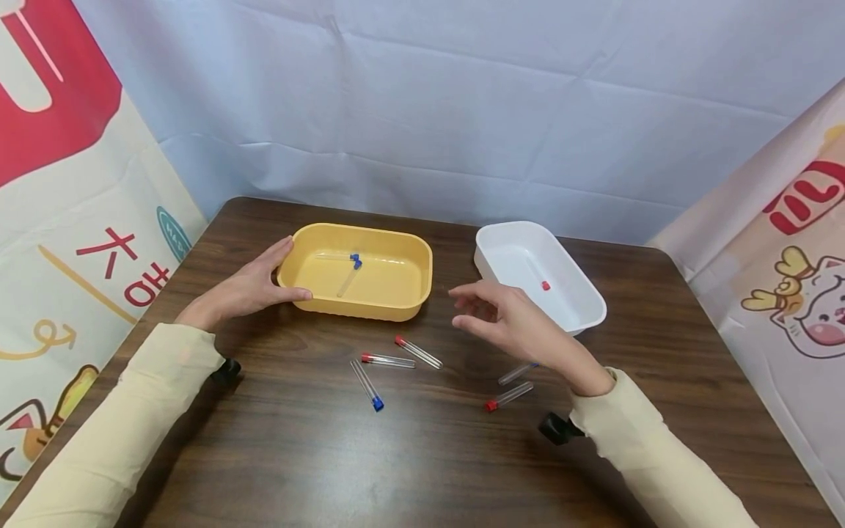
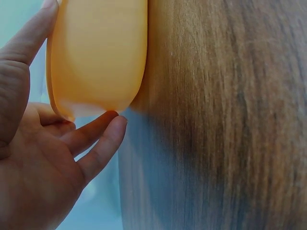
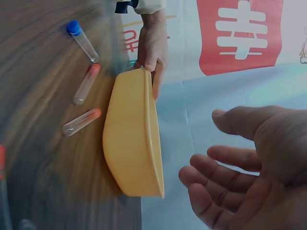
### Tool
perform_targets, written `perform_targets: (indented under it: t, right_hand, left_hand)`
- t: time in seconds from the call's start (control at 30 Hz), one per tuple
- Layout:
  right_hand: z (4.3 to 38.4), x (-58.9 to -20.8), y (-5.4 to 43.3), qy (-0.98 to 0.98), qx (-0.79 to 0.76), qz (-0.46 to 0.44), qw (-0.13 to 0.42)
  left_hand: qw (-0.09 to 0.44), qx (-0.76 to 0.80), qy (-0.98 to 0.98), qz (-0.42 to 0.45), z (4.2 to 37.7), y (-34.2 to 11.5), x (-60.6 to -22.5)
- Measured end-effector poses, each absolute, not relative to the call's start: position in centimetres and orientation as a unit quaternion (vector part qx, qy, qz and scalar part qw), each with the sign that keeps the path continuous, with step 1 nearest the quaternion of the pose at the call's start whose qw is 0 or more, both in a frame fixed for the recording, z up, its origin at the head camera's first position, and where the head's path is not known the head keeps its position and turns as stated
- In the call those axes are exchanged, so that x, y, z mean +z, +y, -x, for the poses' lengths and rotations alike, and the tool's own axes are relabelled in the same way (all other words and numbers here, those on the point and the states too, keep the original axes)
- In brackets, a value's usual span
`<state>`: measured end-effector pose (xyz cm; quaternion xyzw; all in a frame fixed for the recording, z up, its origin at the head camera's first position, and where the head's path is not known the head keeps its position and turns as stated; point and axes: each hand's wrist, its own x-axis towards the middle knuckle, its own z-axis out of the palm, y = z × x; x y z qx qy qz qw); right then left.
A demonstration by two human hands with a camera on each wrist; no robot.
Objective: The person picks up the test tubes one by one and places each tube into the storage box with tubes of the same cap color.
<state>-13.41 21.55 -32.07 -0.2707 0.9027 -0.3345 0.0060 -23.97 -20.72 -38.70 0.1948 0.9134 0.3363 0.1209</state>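
Note:
My left hand (image 1: 247, 290) holds the left end of a yellow plastic tray (image 1: 399, 275), thumb over the near rim and fingers against the end wall, as the left wrist view also shows. Two clear tubes with blue caps (image 1: 357, 262) lie inside it. Between this tray and a white plastic tray (image 1: 576, 304), my right hand (image 1: 518, 320) hovers with loosely bent fingers and nothing in them. In the white tray lies a tube with a red cap (image 1: 546, 286).
On the dark wooden table (image 1: 277, 440), red-capped tubes (image 1: 389, 360) and a blue-capped tube (image 1: 367, 386) lie before the yellow tray. Another red-capped tube (image 1: 511, 396) and a tube (image 1: 515, 374) partly hidden by my right wrist lie at right. Cloth curtains (image 1: 429, 110) surround the table.

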Motion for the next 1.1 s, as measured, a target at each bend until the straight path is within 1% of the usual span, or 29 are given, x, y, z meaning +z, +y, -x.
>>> perform_targets:
  t: [0.23, 0.5, 0.73, 1.1]
  right_hand:
    - [11.2, -33.2, 24.1, 0.919, -0.324, 0.225, -0.018]
    - [9.0, -34.9, 26.4, 0.924, -0.324, 0.201, -0.028]
    - [7.8, -36.3, 28.1, 0.932, -0.314, 0.179, -0.025]
    - [6.5, -37.9, 30.5, 0.938, -0.309, 0.147, -0.047]
  left_hand:
    - [0.122, 0.335, 0.915, -0.191, 24.0, -20.7, -38.8]
    - [0.12, 0.332, 0.915, -0.197, 24.0, -20.7, -38.7]
    - [0.121, 0.33, 0.914, -0.201, 24.0, -20.6, -38.6]
    - [0.117, 0.334, 0.914, -0.199, 24.0, -20.7, -38.8]
